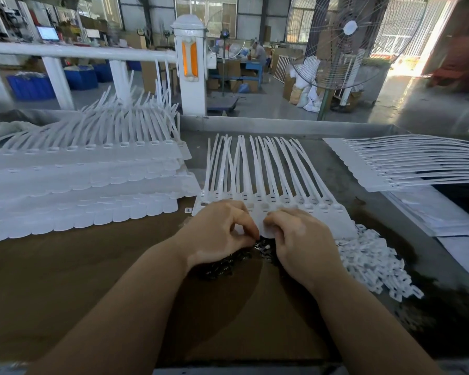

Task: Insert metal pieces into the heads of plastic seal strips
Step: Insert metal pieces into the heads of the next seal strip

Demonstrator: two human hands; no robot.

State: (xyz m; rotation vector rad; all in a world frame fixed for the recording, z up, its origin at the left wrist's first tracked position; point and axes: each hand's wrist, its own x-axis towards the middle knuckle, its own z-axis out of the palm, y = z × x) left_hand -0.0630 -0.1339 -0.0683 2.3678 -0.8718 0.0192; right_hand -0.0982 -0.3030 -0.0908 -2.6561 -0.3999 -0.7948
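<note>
A joined sheet of white plastic seal strips (271, 182) lies in front of me, tails fanning away and heads toward me. My left hand (222, 234) and my right hand (301, 239) rest on its near edge, fingertips pinched together almost touching over one head. A dark heap of small metal pieces (228, 263) lies just under both hands, partly hidden by them. Whether a metal piece sits between the fingertips I cannot tell.
Stacked sheets of seal strips (87, 174) fill the left of the brown table (92, 280). Another stack (406, 163) lies at the right. A heap of small white plastic caps (371, 263) sits right of my right hand. A white railing and a large fan stand beyond.
</note>
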